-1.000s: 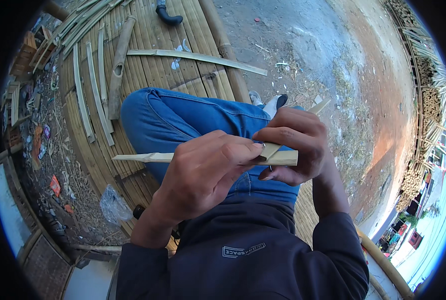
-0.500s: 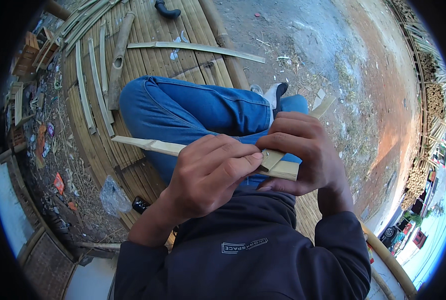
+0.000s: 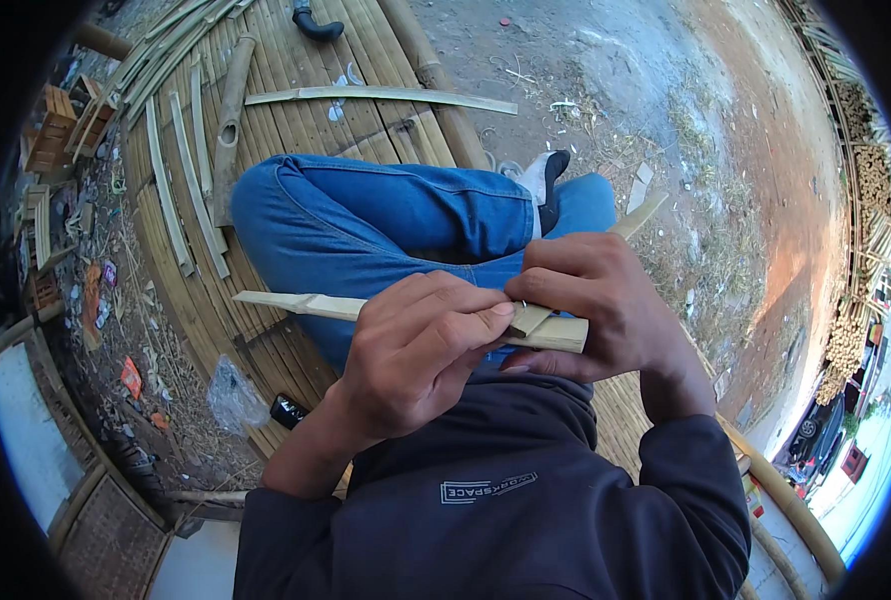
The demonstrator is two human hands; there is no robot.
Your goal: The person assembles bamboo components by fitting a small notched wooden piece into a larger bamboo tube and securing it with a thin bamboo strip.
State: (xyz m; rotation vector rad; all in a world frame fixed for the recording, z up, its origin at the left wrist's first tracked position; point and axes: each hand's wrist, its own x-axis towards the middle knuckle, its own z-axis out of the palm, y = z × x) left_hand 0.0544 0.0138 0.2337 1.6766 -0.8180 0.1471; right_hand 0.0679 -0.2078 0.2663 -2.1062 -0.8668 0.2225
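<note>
Over my lap I hold two pale bamboo strips, one laid across the other. The longer strip [image 3: 331, 306] runs from the left, under my fingers, to a squared end beside my right palm. A second strip [image 3: 638, 216] slants up and right behind my right hand, its lower end resting on the first. My left hand [image 3: 421, 350] is closed round the long strip, thumb and fingers by the crossing. My right hand [image 3: 596, 305] pinches the crossing, thumb below. A tiny shiny metal bit [image 3: 524, 304], perhaps a nail, sticks up between my fingertips; its lower part is hidden.
I sit on a bamboo-slat platform [image 3: 376, 145]. On it lie loose strips [image 3: 194, 190], a bamboo pole [image 3: 231, 130], a crosswise strip [image 3: 381, 94] and a black curved object [image 3: 318, 27]. A clear plastic bag [image 3: 236, 395] and a black phone-like object [image 3: 288, 410] lie left.
The view has shifted slightly. Both hands keep their grip on the crossed strips, which have tilted a little. The shiny metal bit now stands out more at the crossing.
</note>
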